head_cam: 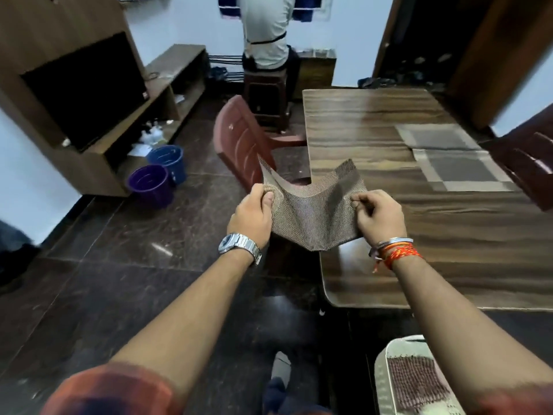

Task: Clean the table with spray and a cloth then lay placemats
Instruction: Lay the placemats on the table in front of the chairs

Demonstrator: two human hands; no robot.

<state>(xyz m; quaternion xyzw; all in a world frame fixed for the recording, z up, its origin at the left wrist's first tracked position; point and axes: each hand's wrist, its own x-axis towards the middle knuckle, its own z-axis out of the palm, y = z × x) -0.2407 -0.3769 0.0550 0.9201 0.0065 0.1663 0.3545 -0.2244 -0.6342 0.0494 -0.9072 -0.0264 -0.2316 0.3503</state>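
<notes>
Already a far mat (437, 137) and a near mat (460, 170) lie flat, just beside each other, on the right of the tabletop (374, 121), so I judge the wiping done; no wiping gear shows. My left hand (250, 217) and right hand (380, 217) pinch a third mat (314, 211) by its sides over the tabletop's left edge. It sags, a fine floppy weave above smooth wood grain.

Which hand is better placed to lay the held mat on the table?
Right hand, likely: it pinches the placemat over the table edge; the left hand grips it out above the floor.
</notes>
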